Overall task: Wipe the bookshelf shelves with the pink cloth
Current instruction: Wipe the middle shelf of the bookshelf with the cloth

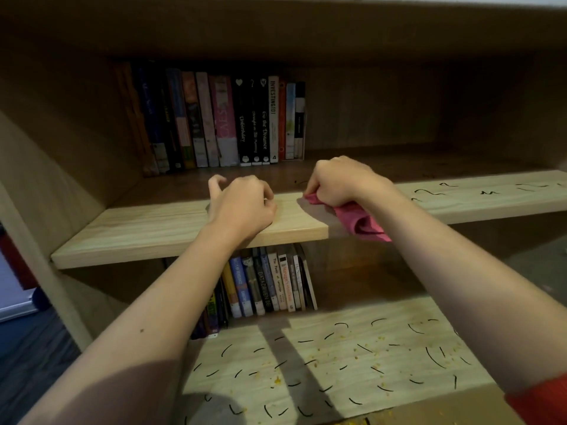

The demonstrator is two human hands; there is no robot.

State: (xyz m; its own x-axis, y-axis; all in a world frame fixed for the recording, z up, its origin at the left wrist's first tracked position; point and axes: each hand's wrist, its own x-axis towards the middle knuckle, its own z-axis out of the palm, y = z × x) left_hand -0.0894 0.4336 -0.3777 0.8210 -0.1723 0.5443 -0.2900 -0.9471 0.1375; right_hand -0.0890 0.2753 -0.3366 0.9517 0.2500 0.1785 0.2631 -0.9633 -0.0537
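**Pink, bunched-up cloth (pixel 359 220) on the front edge of the upper shelf (pixel 138 231)**

So the right hand (pixel 340 182) has its fingers (pixel 313 188) clamped round one end of the cloth, holding it down on the board. The rest of it trails back under the wrist and hangs over the front lip.

Just past those fingertips there's a tiny black mark (pixel 299 181). A bunch more black squiggles (pixel 435 191) sit well off to the right of them.

Left of the fingers is a short stretch of light wood, then the left hand (pixel 242 204) resting on the same board. Its fingers are curled, with thumb and forefinger lifted like a claw. Can't tell if there's anything under that palm.

Behind the fingers of the left hand, a row of upright books (pixel 221 118) fills the back of the shelf, ending about level with the right hand's fingertips.

Below the fingers is the lower shelf (pixel 352 311). It has leaning books (pixel 270 283) at the back, partly hidden by the left forearm, and black dashes (pixel 435 357) and yellow crumbs (pixel 277 380) all over the front. A red sleeve (pixel 540 400) shows on the right arm.
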